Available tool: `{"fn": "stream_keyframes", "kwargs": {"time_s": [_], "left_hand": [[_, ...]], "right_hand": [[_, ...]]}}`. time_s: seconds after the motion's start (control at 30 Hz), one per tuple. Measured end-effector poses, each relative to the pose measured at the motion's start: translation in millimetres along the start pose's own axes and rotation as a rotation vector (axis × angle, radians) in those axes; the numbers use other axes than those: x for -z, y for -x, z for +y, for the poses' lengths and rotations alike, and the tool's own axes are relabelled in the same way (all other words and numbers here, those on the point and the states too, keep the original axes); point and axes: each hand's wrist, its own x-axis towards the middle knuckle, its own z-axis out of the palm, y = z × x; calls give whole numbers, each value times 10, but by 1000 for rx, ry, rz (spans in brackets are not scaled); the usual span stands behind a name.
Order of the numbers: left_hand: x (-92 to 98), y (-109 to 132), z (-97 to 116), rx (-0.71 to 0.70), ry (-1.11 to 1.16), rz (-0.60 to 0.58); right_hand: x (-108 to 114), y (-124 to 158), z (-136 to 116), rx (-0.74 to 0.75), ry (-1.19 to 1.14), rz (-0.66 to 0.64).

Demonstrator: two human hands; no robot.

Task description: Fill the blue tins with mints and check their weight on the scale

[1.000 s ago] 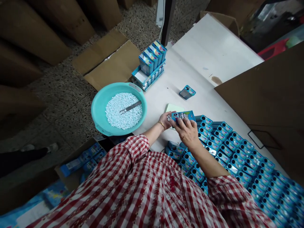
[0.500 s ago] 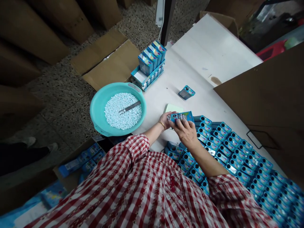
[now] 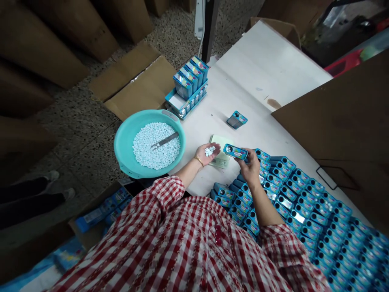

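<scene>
My left hand (image 3: 206, 155) lies palm up, cupped, with a small heap of white candies (image 3: 209, 151) resting in it. Between thumb and fingers, my right hand (image 3: 249, 166) grips one end of a blue candy tin (image 3: 238, 152). The tin's printed top faces up, and white pieces show in its round hole. Beneath and between both hands sits a pale green kitchen scale (image 3: 219, 161), partly covered by them. To the left, a turquoise basin (image 3: 120, 152) holds many more white candies (image 3: 156, 152), with a grey metal scoop (image 3: 165, 140) lying on them.
Rows of blue tins (image 3: 285, 186) with round top holes fill the table's right side. One tin (image 3: 237, 119) stands alone behind the scale. A blue display tray (image 3: 185, 108) with several tins stands at the back. Brown cardboard (image 3: 334, 150) borders the right; another person's legs (image 3: 33, 188) show at left.
The tin has moved away from my left palm and turned so its holed top faces up. My left hand has opened out, showing the candies. The right hand has shifted to the tin's right end.
</scene>
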Motion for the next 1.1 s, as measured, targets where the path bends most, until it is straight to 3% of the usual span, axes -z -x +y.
{"fn": "stream_keyframes", "kwargs": {"time_s": [0.13,0.3,0.4,0.5,0.57,0.67,0.77,0.87,0.97,1.1], "left_hand": [[179,288,284,-115,8,49],[358,748,614,-262,-16,141],[482,973,756,-346,-16,209],[588,1140,811,-392,-27,258],[629,1214,767,-371,-41,278],[656,1251,553,-244,-64,297],[690,1191,222,-37,-112,272],[755,1095,-77,169,-137,244],[826,1043,-232,307,-112,246],[878,1057,-267,315,-128,260]], "right_hand": [[-346,-6,284,-220,-302,19],[-689,-24,531,-247,-349,25],[-658,5,626,-239,-337,-42],[-437,75,599,-213,-307,-92],[-264,172,448,-170,-222,-65],[-156,416,0,-16,-92,-81],[-319,708,-546,177,-24,-366],[-592,918,-910,287,220,-557],[-747,1016,-992,299,428,-639],[-712,1046,-923,312,445,-712]]}}
